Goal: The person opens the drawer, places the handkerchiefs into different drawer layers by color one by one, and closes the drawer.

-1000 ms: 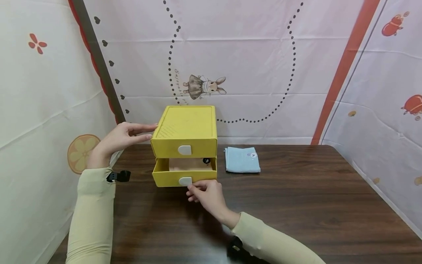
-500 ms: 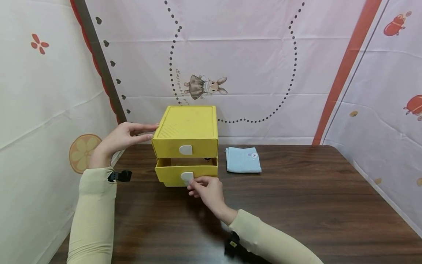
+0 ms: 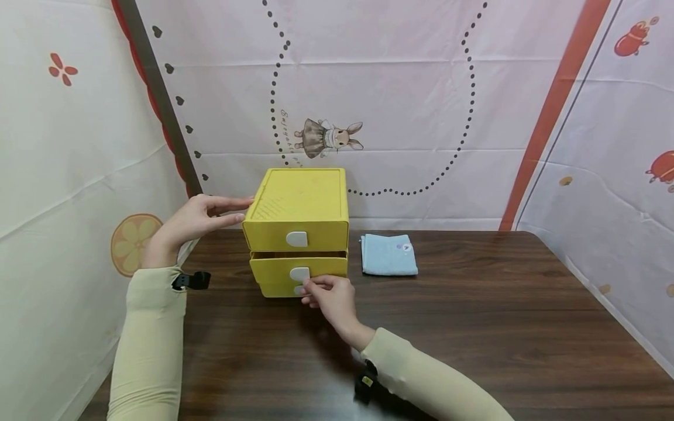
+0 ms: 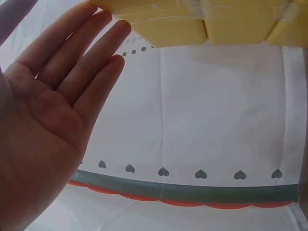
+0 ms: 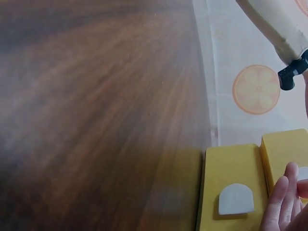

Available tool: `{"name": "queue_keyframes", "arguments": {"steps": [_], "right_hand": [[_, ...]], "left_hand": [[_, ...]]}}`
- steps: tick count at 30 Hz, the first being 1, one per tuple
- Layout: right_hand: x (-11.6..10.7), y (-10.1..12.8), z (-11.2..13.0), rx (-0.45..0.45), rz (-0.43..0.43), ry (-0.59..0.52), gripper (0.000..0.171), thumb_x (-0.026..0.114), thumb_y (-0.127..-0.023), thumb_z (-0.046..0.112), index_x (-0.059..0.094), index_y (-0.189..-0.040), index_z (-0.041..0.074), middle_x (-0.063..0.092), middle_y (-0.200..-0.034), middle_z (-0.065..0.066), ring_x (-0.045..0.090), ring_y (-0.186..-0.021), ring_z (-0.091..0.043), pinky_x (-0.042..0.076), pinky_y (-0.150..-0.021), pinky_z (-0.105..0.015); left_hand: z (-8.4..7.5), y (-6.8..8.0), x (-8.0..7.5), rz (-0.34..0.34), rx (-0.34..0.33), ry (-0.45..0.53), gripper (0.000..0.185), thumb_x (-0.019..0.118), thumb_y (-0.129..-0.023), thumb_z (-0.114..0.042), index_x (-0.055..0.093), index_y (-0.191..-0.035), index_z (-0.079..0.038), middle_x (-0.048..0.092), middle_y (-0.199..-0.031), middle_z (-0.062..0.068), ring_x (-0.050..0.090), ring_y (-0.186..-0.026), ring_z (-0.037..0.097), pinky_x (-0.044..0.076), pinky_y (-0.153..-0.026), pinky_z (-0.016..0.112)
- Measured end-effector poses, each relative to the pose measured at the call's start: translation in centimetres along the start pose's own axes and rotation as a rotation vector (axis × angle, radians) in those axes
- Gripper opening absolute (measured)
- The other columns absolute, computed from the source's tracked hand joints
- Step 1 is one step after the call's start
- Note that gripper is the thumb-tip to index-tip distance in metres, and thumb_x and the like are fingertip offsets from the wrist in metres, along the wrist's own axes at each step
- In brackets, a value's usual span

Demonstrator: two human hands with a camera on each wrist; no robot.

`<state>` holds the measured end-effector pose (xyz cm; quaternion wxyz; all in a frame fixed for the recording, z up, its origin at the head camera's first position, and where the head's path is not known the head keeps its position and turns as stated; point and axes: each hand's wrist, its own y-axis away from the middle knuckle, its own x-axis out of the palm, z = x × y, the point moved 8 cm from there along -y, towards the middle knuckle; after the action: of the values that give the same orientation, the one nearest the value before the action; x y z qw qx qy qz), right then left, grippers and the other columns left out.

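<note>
yellow two-drawer box (image 3: 297,225) stands on the dark wood bench (image 3: 474,327), just ahead of both hands. left hand (image 3: 197,222) flat against the box's left side, fingers straight and together, tips touching the upper edge; wrist view confirms open palm (image 4: 53,120) with fingertips on the yellow wall. right hand (image 3: 329,295) at the lower drawer (image 3: 297,272), fingers curled, pinching its white tab handle (image 3: 299,273). lower drawer sits almost flush, a thin dark gap under the upper drawer (image 3: 295,237). upper drawer's white tab (image 5: 236,198) shows in the right wrist view. folded light blue cloth (image 3: 388,255) lies just right of the box, beyond the right hand.
</note>
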<state>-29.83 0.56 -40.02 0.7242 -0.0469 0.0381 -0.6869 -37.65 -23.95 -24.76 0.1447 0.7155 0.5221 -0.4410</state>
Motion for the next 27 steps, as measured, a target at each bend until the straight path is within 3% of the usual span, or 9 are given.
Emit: {"name": "queue_keyframes", "arguments": {"steps": [8, 16, 22, 27], "right_hand": [[-0.1, -1.0, -0.6, -0.009, -0.04, 0.006, 0.022, 0.07, -0.087, 0.021, 0.074, -0.093, 0.0, 0.073, -0.08, -0.015, 0.07, -0.061, -0.015, 0.056, -0.058, -0.029], [-0.3, -1.7, -0.6, -0.013, -0.059, -0.005, 0.02, 0.07, -0.086, 0.019, 0.074, -0.093, 0.0, 0.073, -0.081, -0.017, 0.071, -0.066, -0.021, 0.056, -0.058, -0.027], [-0.3, -1.4, 0.6, -0.016, -0.045, -0.015, 0.02, 0.068, -0.087, 0.011, 0.071, -0.095, -0.007, 0.071, -0.084, -0.026, 0.071, -0.071, -0.033, 0.056, -0.059, -0.031], [-0.2, -0.6, 2.1, -0.017, -0.041, -0.001, 0.02, 0.066, -0.088, 0.008, 0.07, -0.095, -0.01, 0.07, -0.085, -0.028, 0.071, -0.07, -0.033, 0.056, -0.059, -0.031]], "left_hand": [[-0.2, 0.0, 0.0, -0.001, 0.016, -0.005, 0.04, 0.063, -0.09, -0.041, 0.059, -0.129, -0.036, 0.059, -0.131, -0.009, 0.054, -0.12, 0.015, 0.045, -0.083, 0.015], [-0.2, 0.0, 0.0, -0.004, 0.017, -0.001, 0.04, 0.063, -0.089, -0.041, 0.059, -0.129, -0.034, 0.06, -0.13, -0.008, 0.054, -0.111, -0.005, 0.046, -0.082, 0.014], [-0.1, -0.1, 0.0, -0.006, 0.017, -0.002, 0.041, 0.064, -0.089, -0.041, 0.06, -0.129, -0.034, 0.06, -0.13, -0.008, 0.055, -0.113, 0.002, 0.046, -0.081, 0.015], [0.0, -0.1, 0.0, -0.008, 0.017, 0.003, 0.041, 0.064, -0.089, -0.041, 0.06, -0.129, -0.033, 0.06, -0.13, -0.006, 0.054, -0.11, -0.003, 0.046, -0.08, 0.015]]}}
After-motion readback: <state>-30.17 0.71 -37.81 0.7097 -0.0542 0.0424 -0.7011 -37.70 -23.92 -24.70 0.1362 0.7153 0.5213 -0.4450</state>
